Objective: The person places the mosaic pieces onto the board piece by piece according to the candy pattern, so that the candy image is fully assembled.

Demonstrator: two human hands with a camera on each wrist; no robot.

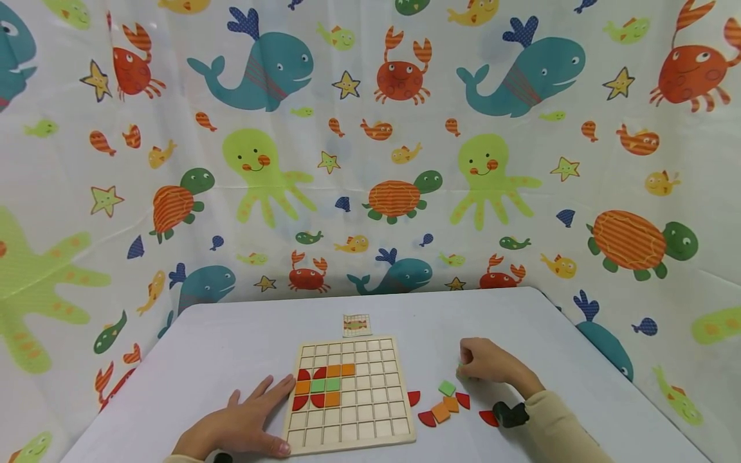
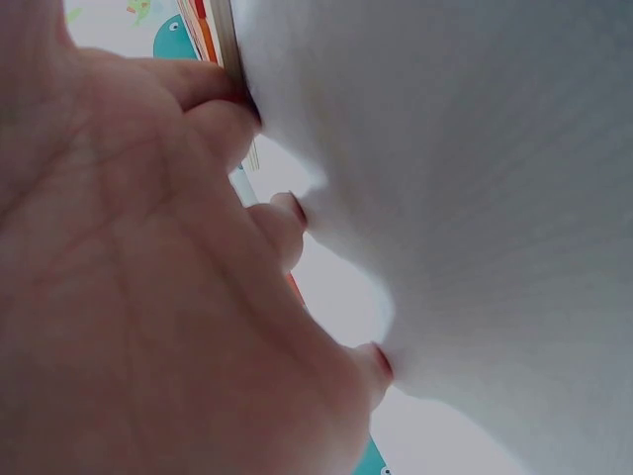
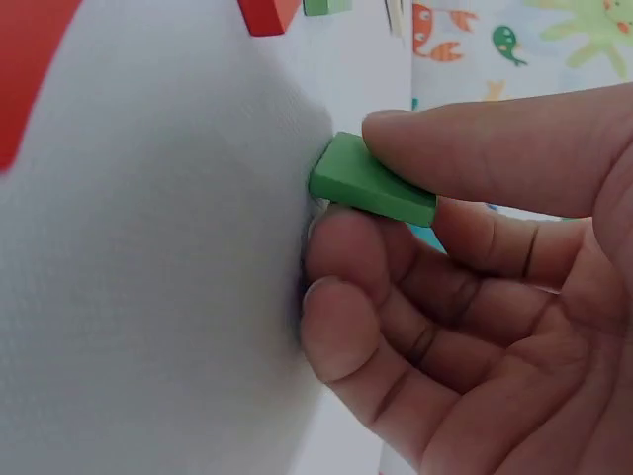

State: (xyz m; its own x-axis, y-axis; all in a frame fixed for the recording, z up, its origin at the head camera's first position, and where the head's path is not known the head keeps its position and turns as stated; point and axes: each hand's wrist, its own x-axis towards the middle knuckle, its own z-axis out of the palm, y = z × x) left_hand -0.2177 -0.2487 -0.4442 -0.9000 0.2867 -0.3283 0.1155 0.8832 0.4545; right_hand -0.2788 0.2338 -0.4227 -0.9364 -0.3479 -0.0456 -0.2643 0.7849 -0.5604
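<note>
Green and flat, a straight-edged tile point(image 3: 368, 180) is pinched between the thumb and fingers of the right hand point(image 1: 489, 361), near the white tabletop point(image 1: 243, 350), right of the pale wooden grid board point(image 1: 373, 392). Fingers spread apart, the left hand point(image 1: 246, 421) touches the board's left edge.

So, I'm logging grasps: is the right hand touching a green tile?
Touching: the right wrist view shows the right hand pinching a green tile, thumb against one face.

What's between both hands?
In the head view, a pale wooden grid board holding red, orange and green flat pieces, plus loose ones on its right.
</note>
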